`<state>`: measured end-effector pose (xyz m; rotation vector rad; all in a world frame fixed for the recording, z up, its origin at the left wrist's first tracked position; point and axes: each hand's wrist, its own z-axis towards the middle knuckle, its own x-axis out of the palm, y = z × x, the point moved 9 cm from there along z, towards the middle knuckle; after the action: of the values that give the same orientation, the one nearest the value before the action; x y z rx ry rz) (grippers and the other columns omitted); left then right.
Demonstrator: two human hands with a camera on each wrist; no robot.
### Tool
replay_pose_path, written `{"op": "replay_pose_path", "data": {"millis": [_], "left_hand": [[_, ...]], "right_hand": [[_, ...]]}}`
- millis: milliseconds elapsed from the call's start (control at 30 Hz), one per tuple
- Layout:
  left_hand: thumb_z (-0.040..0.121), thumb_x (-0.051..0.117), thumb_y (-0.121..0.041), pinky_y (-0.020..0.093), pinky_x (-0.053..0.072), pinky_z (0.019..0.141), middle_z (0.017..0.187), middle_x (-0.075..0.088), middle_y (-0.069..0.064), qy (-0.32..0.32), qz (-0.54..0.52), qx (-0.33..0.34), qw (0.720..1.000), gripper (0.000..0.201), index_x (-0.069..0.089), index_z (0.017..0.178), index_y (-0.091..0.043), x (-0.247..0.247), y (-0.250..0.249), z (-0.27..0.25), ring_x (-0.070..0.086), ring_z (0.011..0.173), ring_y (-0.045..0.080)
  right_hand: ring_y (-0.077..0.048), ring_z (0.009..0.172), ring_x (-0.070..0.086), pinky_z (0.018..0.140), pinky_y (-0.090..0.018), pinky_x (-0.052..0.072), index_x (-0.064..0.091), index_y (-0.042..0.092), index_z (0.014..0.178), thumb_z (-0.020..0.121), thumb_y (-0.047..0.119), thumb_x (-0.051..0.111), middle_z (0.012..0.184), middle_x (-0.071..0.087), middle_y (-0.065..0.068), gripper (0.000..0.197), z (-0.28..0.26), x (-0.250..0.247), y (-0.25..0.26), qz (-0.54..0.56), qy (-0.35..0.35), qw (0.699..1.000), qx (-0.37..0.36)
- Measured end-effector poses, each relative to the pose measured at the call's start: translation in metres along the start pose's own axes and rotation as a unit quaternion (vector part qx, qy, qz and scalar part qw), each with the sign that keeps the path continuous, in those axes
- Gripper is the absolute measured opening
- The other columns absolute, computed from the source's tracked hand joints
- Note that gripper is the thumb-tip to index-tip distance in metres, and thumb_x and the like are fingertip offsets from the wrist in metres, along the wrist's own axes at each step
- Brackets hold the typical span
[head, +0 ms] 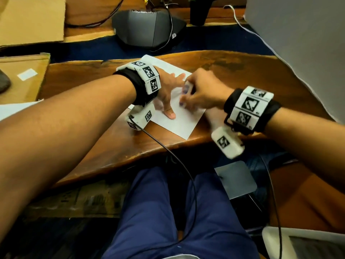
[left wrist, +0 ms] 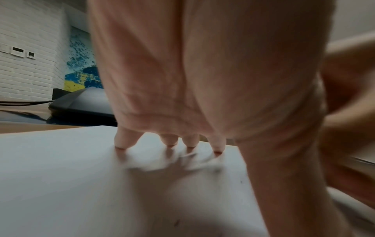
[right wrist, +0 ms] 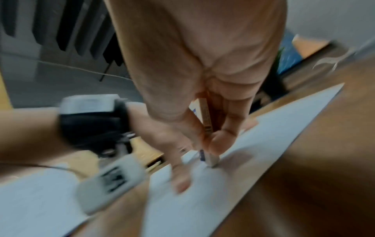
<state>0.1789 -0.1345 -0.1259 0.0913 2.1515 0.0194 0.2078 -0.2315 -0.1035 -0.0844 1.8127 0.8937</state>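
Your left hand [head: 168,92], fingers straight and spread, pins the paper sheet [head: 179,124] to the wooden table [head: 93,77]; bear down there while your right hand [head: 203,90], pinching the eraser [head: 186,88] with its corner on the sheet, rubs in short strokes. Beyond lie a dark grey device [head: 145,28] and cardboard [head: 31,21].

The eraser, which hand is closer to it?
Right. The right hand pinches the eraser and holds its tip on the paper. The left hand lies just beside the eraser, with its fingers spread and pressing the paper.
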Motion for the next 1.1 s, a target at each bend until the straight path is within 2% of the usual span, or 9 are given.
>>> {"op": "replay_pose_path", "data": {"millis": [67, 167, 300, 433, 600, 733, 867, 1000, 1100], "left_hand": [[0.056, 0.084, -0.059, 0.054, 0.012, 0.119, 0.165, -0.006, -0.001, 0.002, -0.005, 0.004, 1.000, 0.136, -0.009, 0.153, -0.041, 0.001, 0.001, 0.003, 0.006, 0.151, 0.026], [0.057, 0.083, -0.059, 0.054, 0.004, 0.120, 0.162, -0.017, -0.009, 0.011, -0.016, 0.021, 1.000, 0.134, -0.011, 0.151, -0.046, 0.004, 0.002, 0.007, -0.007, 0.151, 0.020], [0.058, 0.082, -0.061, 0.054, 0.003, 0.119, 0.162, -0.017, -0.009, 0.009, -0.003, 0.020, 1.000, 0.132, -0.011, 0.151, -0.045, 0.005, 0.002, 0.006, -0.007, 0.151, 0.021], [0.057, 0.083, -0.061, 0.056, 0.005, 0.120, 0.162, -0.017, -0.008, 0.008, -0.001, 0.027, 1.000, 0.132, -0.009, 0.151, -0.046, 0.004, 0.003, 0.007, -0.006, 0.151, 0.022], [0.055, 0.084, -0.063, 0.057, 0.007, 0.119, 0.163, -0.016, -0.010, 0.009, 0.011, 0.029, 0.999, 0.137, -0.013, 0.151, -0.045, 0.005, 0.002, 0.012, -0.006, 0.151, 0.021], [0.056, 0.082, -0.065, 0.058, 0.016, 0.117, 0.163, -0.010, -0.011, -0.002, -0.004, 0.028, 1.000, 0.132, -0.006, 0.153, -0.045, 0.001, 0.002, 0.012, 0.003, 0.151, 0.025], [0.056, 0.083, -0.064, 0.059, 0.026, 0.113, 0.163, -0.001, -0.009, -0.030, -0.013, 0.017, 0.999, 0.127, 0.002, 0.152, -0.046, -0.008, -0.004, 0.014, 0.016, 0.147, 0.032], [0.048, 0.078, -0.073, 0.058, 0.018, 0.117, 0.164, -0.011, -0.006, -0.014, 0.007, 0.001, 1.000, 0.139, -0.007, 0.153, -0.041, -0.006, -0.001, 0.019, 0.008, 0.150, 0.030], [0.050, 0.080, -0.069, 0.058, 0.017, 0.117, 0.164, -0.013, -0.006, -0.004, 0.005, -0.002, 1.000, 0.136, -0.008, 0.152, -0.045, -0.006, -0.001, 0.021, 0.005, 0.150, 0.030]], "right_hand": [[-0.009, 0.073, 0.066, 0.057, -0.016, 0.054, 0.069, 0.009, 0.099, 0.083, 0.020, 0.079, 0.088, 0.068, 0.004, 0.021, -0.005, 0.009, 0.003, 0.005, 0.031, 0.999, -0.008], [-0.006, 0.070, 0.067, 0.046, -0.013, 0.049, 0.068, 0.009, 0.110, 0.084, 0.024, 0.079, 0.097, 0.071, -0.003, 0.032, 0.014, -0.030, -0.024, 0.037, -0.039, 0.996, 0.068], [-0.021, 0.087, 0.072, 0.066, -0.030, 0.061, 0.069, 0.006, 0.107, 0.084, 0.019, 0.078, 0.102, 0.071, -0.008, 0.028, 0.014, -0.021, -0.016, 0.011, -0.051, 0.998, 0.036], [-0.010, 0.075, 0.070, 0.052, -0.015, 0.052, 0.069, 0.010, 0.107, 0.085, 0.023, 0.078, 0.095, 0.071, -0.002, 0.027, 0.011, -0.002, -0.013, 0.027, 0.018, 0.999, 0.029], [-0.013, 0.083, 0.065, 0.057, -0.018, 0.045, 0.067, 0.011, 0.115, 0.082, 0.028, 0.080, 0.107, 0.069, -0.005, 0.039, 0.039, -0.053, -0.049, 0.002, -0.085, 0.992, 0.097], [-0.013, 0.079, 0.070, 0.056, -0.019, 0.049, 0.065, 0.011, 0.113, 0.084, 0.025, 0.078, 0.102, 0.071, -0.006, 0.035, 0.045, -0.049, -0.047, 0.005, -0.064, 0.993, 0.094], [-0.016, 0.089, 0.069, 0.069, -0.024, 0.054, 0.069, 0.009, 0.111, 0.082, 0.026, 0.080, 0.105, 0.071, -0.006, 0.035, 0.039, -0.048, -0.036, -0.026, -0.072, 0.995, 0.071], [-0.010, 0.078, 0.067, 0.061, -0.018, 0.052, 0.073, 0.011, 0.102, 0.082, 0.027, 0.080, 0.095, 0.072, -0.002, 0.026, 0.025, -0.012, -0.013, -0.046, 0.022, 0.999, -0.006], [-0.004, 0.070, 0.066, 0.053, -0.013, 0.047, 0.072, 0.012, 0.101, 0.083, 0.028, 0.079, 0.087, 0.071, 0.002, 0.025, 0.033, -0.025, -0.025, -0.017, 0.018, 0.999, 0.027]]}}
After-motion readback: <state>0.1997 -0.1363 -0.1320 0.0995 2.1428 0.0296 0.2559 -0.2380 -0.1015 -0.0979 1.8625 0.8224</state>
